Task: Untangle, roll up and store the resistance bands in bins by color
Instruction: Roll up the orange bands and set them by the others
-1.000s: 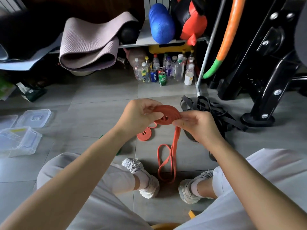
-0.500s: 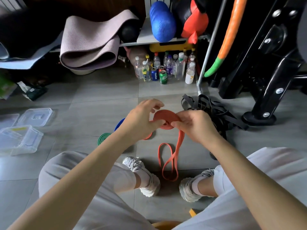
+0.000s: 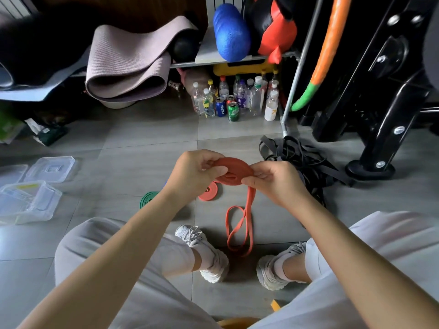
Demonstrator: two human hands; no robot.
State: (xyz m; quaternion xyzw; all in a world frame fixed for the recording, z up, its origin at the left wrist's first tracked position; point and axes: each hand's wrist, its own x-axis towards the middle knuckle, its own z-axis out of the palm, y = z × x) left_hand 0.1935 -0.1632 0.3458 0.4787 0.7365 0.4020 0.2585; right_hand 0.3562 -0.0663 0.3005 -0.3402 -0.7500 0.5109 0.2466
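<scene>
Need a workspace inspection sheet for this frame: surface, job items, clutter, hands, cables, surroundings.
Surface: grey tiled floor, with the person seated over it.
Job's things: red rubber resistance band partly coiled, its loose tail hanging down to the floor; rolled red band and rolled green band lying on the floor; tangled black bands at right; clear plastic bins at left.
Clutter: plastic bottles and drink cans standing at the back.
Hands: left hand and right hand both pinch the red coil.
Cables: nothing seen.
Surroundings: folded mauve mat, blue foam roller, black exercise machine frame.
</scene>
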